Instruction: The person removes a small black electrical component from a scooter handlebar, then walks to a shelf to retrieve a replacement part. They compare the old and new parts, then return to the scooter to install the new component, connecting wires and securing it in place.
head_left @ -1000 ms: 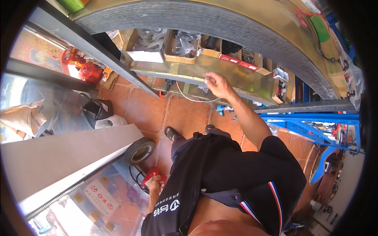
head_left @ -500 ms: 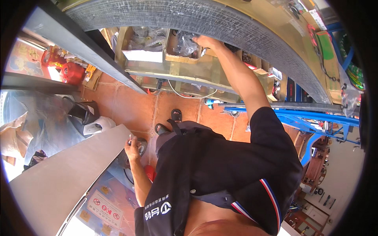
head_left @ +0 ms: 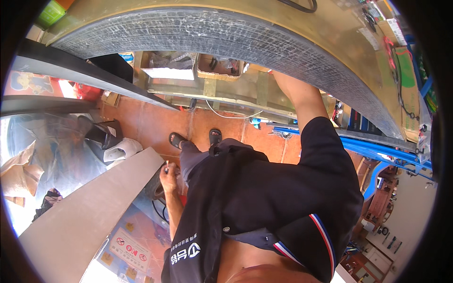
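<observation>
While the right forearm (head_left: 302, 96) passes beneath the dark front edge of the upper shelf (head_left: 188, 33), the right hand is hidden behind that edge; whether its fingers are spread or closed cannot be told. Toward the left end of the lower shelf (head_left: 231, 89), along its front edge, stand a white-fronted box (head_left: 168, 73) containing clear plastic and, just beside it, a brown box (head_left: 216, 76) with small dark items inside; the forearm enters to the right of both. The left hand (head_left: 170, 179), well apart from the shelves and near the corner of a pale panel (head_left: 94, 203), has its fingers curled and seems to pinch a small item (head_left: 166, 166) with a light tip, too small to identify. For a sound reach, the wrist is best carried low, clear of the upper edge, with the boxes left square to the front edge, while the left hand holds its item lightly, away from the panel.
</observation>
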`<state>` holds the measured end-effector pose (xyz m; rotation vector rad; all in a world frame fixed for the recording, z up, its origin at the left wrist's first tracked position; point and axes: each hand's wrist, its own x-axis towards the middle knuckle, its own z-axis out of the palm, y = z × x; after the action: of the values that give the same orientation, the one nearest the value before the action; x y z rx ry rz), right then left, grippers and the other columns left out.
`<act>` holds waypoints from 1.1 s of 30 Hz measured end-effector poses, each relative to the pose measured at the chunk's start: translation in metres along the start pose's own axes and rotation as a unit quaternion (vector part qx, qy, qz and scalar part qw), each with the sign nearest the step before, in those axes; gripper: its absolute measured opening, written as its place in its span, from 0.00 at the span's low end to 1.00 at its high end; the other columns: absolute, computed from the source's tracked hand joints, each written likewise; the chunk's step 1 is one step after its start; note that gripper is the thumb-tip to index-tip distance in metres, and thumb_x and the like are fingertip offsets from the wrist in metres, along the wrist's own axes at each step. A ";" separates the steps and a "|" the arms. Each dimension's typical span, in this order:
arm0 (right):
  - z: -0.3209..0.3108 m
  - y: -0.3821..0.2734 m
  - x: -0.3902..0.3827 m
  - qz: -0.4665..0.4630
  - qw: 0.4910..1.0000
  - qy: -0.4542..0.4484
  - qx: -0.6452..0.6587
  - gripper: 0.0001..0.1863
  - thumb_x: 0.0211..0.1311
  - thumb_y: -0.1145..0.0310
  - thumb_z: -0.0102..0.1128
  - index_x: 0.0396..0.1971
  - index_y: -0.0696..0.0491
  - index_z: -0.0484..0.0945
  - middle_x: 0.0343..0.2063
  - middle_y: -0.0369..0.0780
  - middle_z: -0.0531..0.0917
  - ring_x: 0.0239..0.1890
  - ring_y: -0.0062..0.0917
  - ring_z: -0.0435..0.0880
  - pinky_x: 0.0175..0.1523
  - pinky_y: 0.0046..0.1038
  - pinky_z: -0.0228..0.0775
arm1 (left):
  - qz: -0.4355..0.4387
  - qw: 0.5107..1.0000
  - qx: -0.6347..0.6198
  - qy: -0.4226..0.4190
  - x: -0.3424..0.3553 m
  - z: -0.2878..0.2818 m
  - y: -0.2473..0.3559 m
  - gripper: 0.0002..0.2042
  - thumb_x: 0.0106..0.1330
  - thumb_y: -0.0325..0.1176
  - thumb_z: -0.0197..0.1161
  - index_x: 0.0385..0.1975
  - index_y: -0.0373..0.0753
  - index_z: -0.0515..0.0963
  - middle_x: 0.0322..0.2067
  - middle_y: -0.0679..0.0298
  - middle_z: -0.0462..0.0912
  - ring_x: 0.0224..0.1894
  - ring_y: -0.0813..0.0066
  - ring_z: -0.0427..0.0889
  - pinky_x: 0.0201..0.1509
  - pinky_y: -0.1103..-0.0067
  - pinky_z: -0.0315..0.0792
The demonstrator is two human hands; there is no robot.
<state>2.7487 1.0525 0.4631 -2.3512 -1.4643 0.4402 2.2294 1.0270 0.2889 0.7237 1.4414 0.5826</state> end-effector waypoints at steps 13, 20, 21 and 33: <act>0.025 -0.048 0.034 -0.088 0.996 -0.015 0.009 0.17 0.59 0.67 0.57 0.48 0.54 0.76 0.42 0.47 0.82 0.47 0.36 0.80 0.52 0.34 0.70 | 0.045 0.996 -0.062 0.043 0.023 -0.014 0.025 0.11 0.61 0.32 0.64 0.35 0.32 0.72 0.17 0.64 0.76 0.18 0.80 0.73 0.23 0.85 0.67; 0.065 -0.117 0.111 -0.197 0.978 -0.060 -0.021 0.17 0.59 0.67 0.56 0.48 0.54 0.76 0.42 0.47 0.82 0.47 0.36 0.79 0.53 0.34 0.70 | 0.004 0.995 -0.090 0.033 -0.001 0.001 -0.017 0.10 0.61 0.34 0.64 0.33 0.35 0.74 0.19 0.66 0.76 0.20 0.80 0.74 0.23 0.85 0.66; 0.072 -0.127 0.121 -0.209 0.975 -0.069 -0.029 0.17 0.59 0.67 0.56 0.48 0.54 0.76 0.42 0.47 0.82 0.47 0.36 0.79 0.53 0.34 0.70 | 0.001 0.995 -0.093 0.027 -0.002 0.004 -0.020 0.10 0.60 0.35 0.65 0.33 0.35 0.75 0.20 0.66 0.76 0.20 0.80 0.74 0.25 0.84 0.68; 0.075 -0.143 0.150 -0.213 0.973 -0.077 -0.053 0.17 0.59 0.66 0.55 0.48 0.54 0.76 0.43 0.48 0.81 0.48 0.38 0.79 0.53 0.35 0.69 | 0.031 0.994 -0.083 0.070 -0.009 -0.003 -0.014 0.09 0.61 0.34 0.64 0.31 0.37 0.73 0.19 0.69 0.75 0.20 0.83 0.72 0.25 0.85 0.65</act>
<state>2.6653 1.2560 0.4458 -2.0275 -2.0480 0.4446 2.2251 1.0109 0.2847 0.6077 1.4825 0.8051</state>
